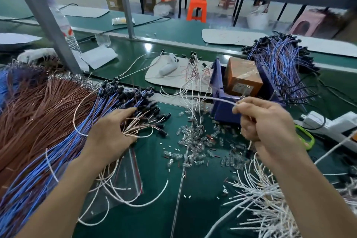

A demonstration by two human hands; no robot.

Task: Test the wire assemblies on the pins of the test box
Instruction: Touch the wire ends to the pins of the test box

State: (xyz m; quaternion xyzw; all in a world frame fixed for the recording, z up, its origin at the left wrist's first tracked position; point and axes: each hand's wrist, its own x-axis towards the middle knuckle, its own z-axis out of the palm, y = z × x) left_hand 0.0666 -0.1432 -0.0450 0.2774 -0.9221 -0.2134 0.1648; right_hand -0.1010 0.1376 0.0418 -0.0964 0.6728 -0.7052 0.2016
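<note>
My left hand (114, 129) reaches with straight fingers into a pile of blue and brown wire assemblies (63, 121) with black connectors at the left. My right hand (264, 120) pinches a white wire assembly (210, 99), blurred, that stretches left from my fingertips. Just behind that hand stands the orange test box (242, 76) inside a blue plastic holder (222, 110). The box's pins are not plainly visible.
Small clear parts (197, 141) litter the green table (154, 208). White wires (266, 205) lie at the lower right, a blue wire bundle (280, 63) at the back right. A clear zip bag (123, 181) lies near me. A white power strip (332, 125) sits at the right.
</note>
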